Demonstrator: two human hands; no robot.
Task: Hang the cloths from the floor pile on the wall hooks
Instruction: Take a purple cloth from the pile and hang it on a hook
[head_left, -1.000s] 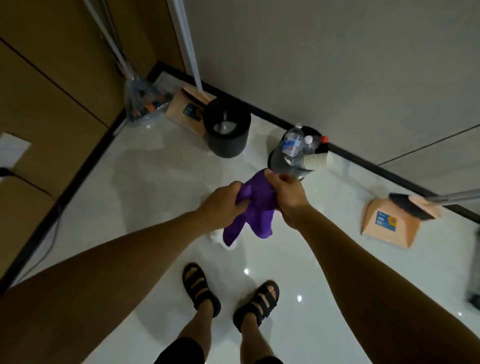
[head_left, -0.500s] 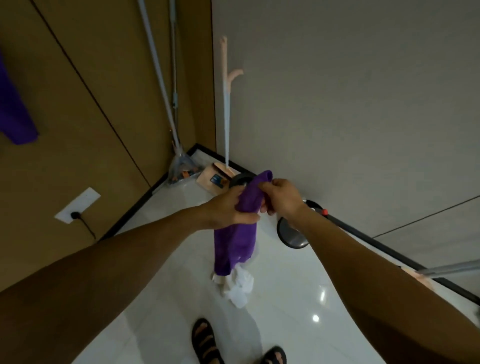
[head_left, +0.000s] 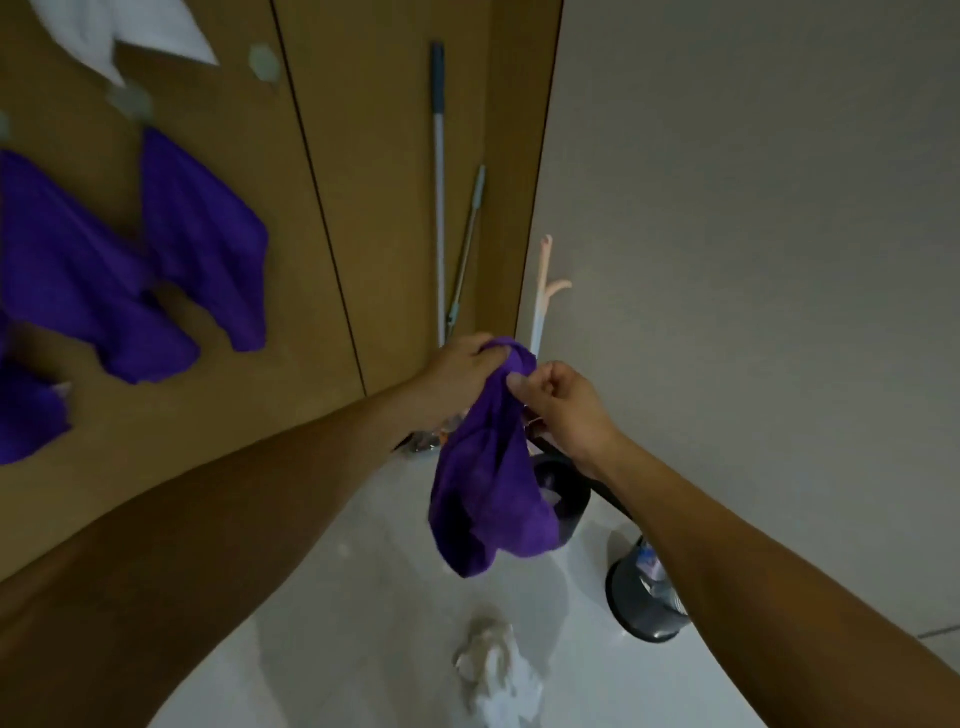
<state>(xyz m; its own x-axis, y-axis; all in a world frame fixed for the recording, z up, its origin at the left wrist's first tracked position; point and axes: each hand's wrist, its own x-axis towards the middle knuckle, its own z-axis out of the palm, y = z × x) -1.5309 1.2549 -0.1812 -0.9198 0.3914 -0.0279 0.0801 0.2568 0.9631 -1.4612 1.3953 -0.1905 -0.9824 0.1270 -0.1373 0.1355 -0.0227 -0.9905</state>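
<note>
A purple cloth (head_left: 488, 483) hangs in front of me, bunched at its top. My left hand (head_left: 457, 371) grips that bunched top from the left. My right hand (head_left: 558, 408) pinches the cloth's upper edge from the right. A white cloth (head_left: 493, 675) lies crumpled on the floor below. On the brown wall at the left, purple cloths (head_left: 202, 244) hang from round hooks (head_left: 130, 101), and a white cloth (head_left: 124, 31) hangs higher up. One bare hook (head_left: 265, 62) shows at the top.
Mop handles (head_left: 439, 192) lean in the corner, with a peach broom handle (head_left: 543, 291) beside them. A black bin (head_left: 569, 506) stands behind the held cloth. A grey bin with bottles (head_left: 644, 603) stands by the grey wall at the right.
My view has tilted up from the floor to the hook wall. Both hands have lifted the purple cloth higher, and the hanging cloths have come into view.
</note>
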